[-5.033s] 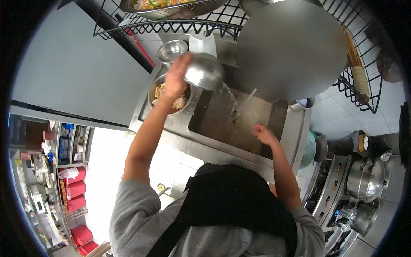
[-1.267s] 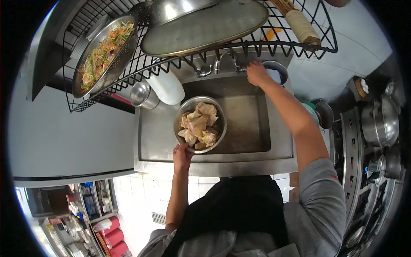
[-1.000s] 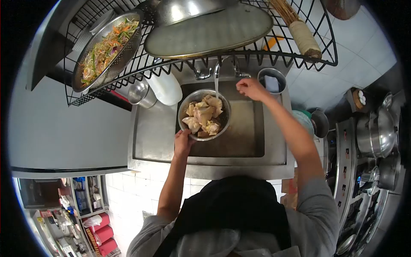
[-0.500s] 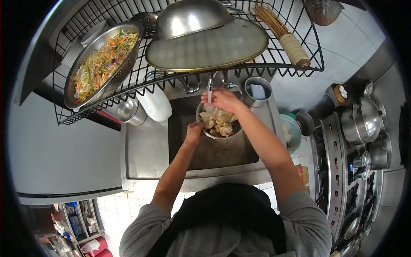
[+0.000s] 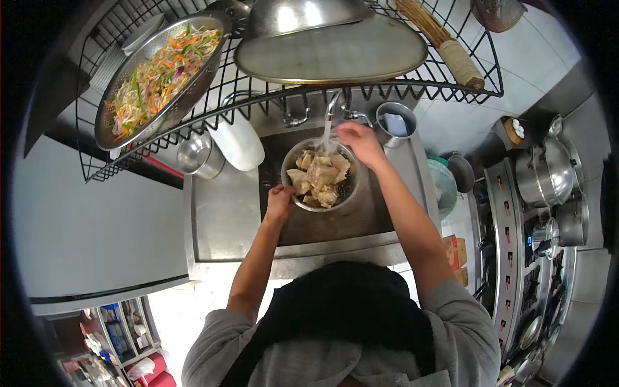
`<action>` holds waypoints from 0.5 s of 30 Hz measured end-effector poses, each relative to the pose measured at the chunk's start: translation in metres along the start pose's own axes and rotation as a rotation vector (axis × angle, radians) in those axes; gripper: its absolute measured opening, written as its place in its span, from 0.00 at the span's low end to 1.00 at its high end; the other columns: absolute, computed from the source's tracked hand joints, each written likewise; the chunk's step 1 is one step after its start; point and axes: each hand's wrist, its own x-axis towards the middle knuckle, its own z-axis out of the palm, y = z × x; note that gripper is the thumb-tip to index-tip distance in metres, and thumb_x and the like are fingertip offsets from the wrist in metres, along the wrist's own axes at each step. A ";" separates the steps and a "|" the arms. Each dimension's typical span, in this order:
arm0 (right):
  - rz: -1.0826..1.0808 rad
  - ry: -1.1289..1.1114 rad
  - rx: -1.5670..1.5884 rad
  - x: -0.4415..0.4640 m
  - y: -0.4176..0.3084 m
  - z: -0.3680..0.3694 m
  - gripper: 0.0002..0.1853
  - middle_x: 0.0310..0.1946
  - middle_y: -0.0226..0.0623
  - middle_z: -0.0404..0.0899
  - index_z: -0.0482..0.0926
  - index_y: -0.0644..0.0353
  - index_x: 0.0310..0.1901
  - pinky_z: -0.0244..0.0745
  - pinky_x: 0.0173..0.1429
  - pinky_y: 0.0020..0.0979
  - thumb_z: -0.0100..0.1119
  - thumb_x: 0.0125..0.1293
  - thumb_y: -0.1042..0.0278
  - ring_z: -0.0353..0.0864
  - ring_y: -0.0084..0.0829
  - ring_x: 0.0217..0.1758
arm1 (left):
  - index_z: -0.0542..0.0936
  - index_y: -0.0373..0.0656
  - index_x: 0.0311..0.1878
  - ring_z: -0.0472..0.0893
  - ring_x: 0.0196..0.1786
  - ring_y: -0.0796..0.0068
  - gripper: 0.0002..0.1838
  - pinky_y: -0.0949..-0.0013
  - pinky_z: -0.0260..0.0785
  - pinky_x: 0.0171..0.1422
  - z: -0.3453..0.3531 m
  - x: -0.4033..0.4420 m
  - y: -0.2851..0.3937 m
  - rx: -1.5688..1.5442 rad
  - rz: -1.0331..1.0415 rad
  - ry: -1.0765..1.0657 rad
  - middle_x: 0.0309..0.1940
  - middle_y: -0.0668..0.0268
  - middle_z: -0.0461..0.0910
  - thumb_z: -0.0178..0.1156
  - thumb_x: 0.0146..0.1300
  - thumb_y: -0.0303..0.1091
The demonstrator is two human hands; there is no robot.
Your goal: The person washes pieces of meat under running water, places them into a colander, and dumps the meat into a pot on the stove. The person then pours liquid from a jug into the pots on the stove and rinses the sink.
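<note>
A metal colander holding pale chunks of meat sits in the sink under a running tap. Water falls onto the far side of the chunks. My left hand grips the colander's left rim, thumb and fingers closed on it. At the far right of the colander, beside the stream, my right hand is held with loosely bent fingers and nothing visible in it. Whether it touches the rim is hard to see.
Above the sink hangs a black wire rack with a colander of shredded vegetables, a large lid and a bundled whisk. A white jug and metal pots flank the tap. A stove stands right.
My right hand has drawn back from over the meat to the right of the water stream. The colander and my left hand have shifted slightly left, and more of the chunks show.
</note>
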 end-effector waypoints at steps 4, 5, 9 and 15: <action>0.251 0.143 0.241 -0.036 0.064 -0.033 0.12 0.46 0.36 0.82 0.79 0.63 0.53 0.81 0.53 0.33 0.59 0.69 0.71 0.82 0.28 0.47 | 0.79 0.36 0.36 0.78 0.22 0.76 0.05 0.73 0.73 0.24 -0.045 -0.011 -0.019 0.052 0.053 0.006 0.24 0.66 0.78 0.58 0.60 0.27; 0.316 0.181 0.352 -0.040 0.076 -0.040 0.13 0.46 0.35 0.82 0.78 0.62 0.53 0.81 0.53 0.35 0.59 0.69 0.70 0.82 0.29 0.46 | 0.78 0.37 0.36 0.79 0.23 0.76 0.04 0.72 0.74 0.25 -0.052 -0.020 -0.018 0.164 0.124 0.007 0.25 0.66 0.78 0.58 0.60 0.26; 0.336 0.257 0.640 -0.017 0.114 -0.051 0.15 0.50 0.36 0.78 0.75 0.62 0.55 0.82 0.53 0.38 0.59 0.67 0.74 0.80 0.33 0.50 | 0.75 0.38 0.33 0.82 0.29 0.71 0.02 0.67 0.80 0.30 -0.051 -0.060 -0.007 -0.031 0.055 0.126 0.27 0.66 0.78 0.57 0.59 0.25; 0.413 0.509 0.858 0.059 0.123 -0.041 0.14 0.49 0.38 0.72 0.73 0.62 0.50 0.79 0.58 0.39 0.61 0.63 0.75 0.74 0.34 0.50 | 0.73 0.41 0.32 0.78 0.23 0.75 0.02 0.72 0.71 0.24 -0.072 -0.098 0.003 -0.069 0.033 0.253 0.26 0.65 0.78 0.56 0.59 0.25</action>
